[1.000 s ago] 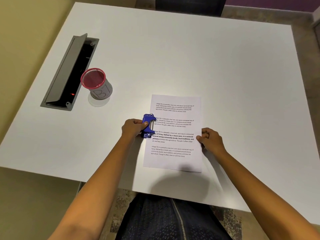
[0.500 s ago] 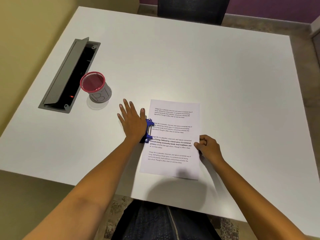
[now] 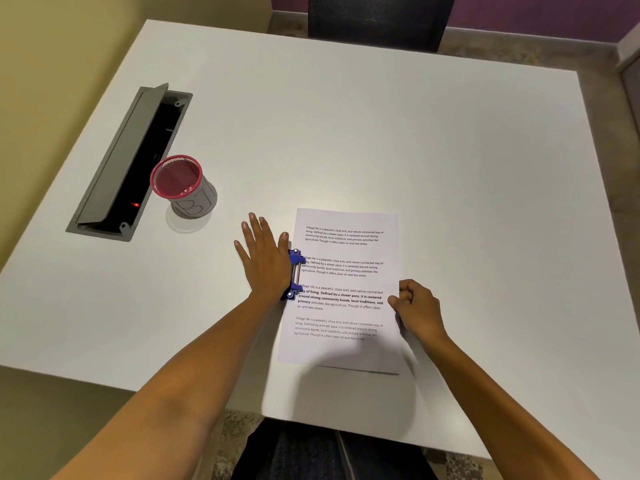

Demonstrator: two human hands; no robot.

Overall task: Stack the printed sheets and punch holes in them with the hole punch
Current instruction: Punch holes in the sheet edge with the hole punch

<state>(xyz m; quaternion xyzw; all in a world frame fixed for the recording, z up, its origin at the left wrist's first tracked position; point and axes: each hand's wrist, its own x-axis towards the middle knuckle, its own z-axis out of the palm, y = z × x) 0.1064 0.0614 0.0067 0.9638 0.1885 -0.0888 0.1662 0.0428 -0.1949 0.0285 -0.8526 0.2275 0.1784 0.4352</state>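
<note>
Pinching the right edge of the printed sheets (image 3: 343,289), the right hand (image 3: 417,306) is curled shut on the paper, and it should hold firm so the stack cannot skew. The sheets lie flat near the front of the white table (image 3: 381,133), squared as far as one can tell. At their left edge sits the blue hole punch (image 3: 294,273), its mouth over the margin. The left hand (image 3: 265,261) lies spread flat on top of it, fingers apart, palm over the lever. A good punch likely needs a straight downward press from the heel of the palm, with the paper pushed fully into the slot. Farther left stand a red-rimmed mesh cup (image 3: 183,187) and an open cable hatch (image 3: 131,161).
</note>
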